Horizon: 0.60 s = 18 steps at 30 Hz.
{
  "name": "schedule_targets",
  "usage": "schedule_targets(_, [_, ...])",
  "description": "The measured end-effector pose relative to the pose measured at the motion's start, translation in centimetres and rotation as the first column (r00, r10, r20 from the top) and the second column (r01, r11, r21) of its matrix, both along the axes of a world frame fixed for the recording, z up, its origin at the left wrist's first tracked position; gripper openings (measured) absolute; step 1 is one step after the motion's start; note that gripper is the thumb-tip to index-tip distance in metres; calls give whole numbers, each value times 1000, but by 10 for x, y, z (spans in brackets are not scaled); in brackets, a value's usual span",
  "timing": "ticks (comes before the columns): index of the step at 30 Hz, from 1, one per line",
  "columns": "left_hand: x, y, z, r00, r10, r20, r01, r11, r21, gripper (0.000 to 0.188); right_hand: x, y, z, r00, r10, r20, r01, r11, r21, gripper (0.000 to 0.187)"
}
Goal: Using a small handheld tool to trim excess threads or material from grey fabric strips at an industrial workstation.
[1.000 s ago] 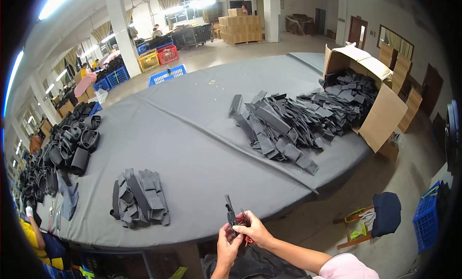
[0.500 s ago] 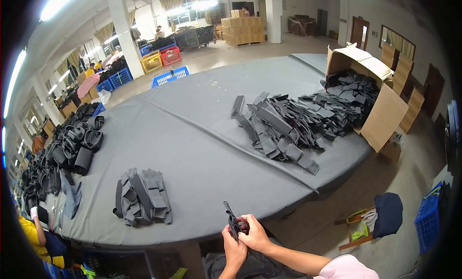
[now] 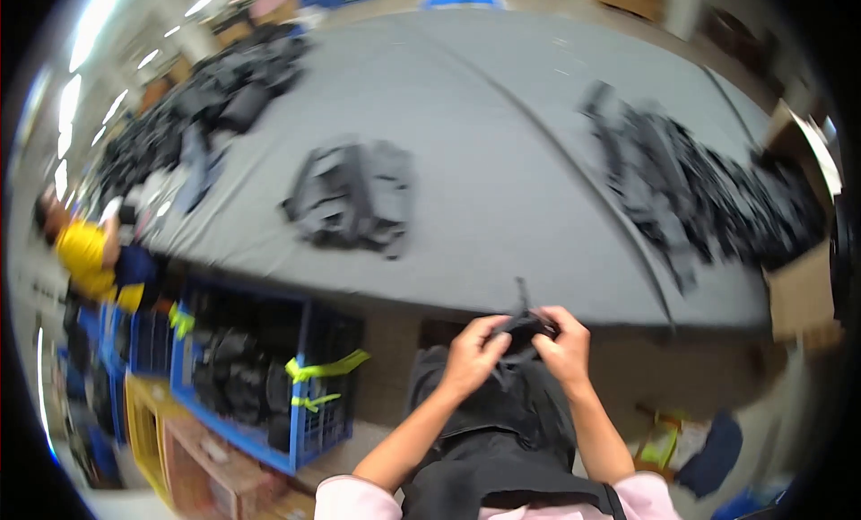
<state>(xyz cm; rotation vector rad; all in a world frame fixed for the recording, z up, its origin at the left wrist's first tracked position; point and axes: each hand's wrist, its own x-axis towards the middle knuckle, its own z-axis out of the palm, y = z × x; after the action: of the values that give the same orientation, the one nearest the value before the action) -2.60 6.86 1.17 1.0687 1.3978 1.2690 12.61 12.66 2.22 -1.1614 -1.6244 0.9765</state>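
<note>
Hands are meeting just below the bench's near edge: the left hand (image 3: 471,354) and right hand (image 3: 565,345) are both pinching one small black strap piece (image 3: 525,323) between them, held in the air over the person's lap. Judging by the layout, a small sorted stack (image 3: 354,197) is lying near the bench's near edge, while a much larger black pile (image 3: 691,193) is waiting toward the right edge beside a cardboard box (image 3: 803,287), so most pieces seem left. Grey bench (image 3: 502,134) surface between the piles is giving open room.
</note>
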Motion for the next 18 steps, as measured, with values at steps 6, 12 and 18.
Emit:
schedule_targets(6, [7, -9, 5, 955, 224, -195, -168, 949, 266, 24, -10, -8, 19, 992, 7, -128, -50, 940, -337, 28])
schedule_targets(12, [-10, -20, 16, 938, 318, -140, -292, 939, 182, 20, -32, -15, 33, 983, 135, -127, -175, 898, -404, 23])
schedule_targets(18, [-20, -21, 19, 928, 347, -137, -326, 933, 154, 21, -35, -7, 17, 943, 221, -250, -308, 864, -397, 23])
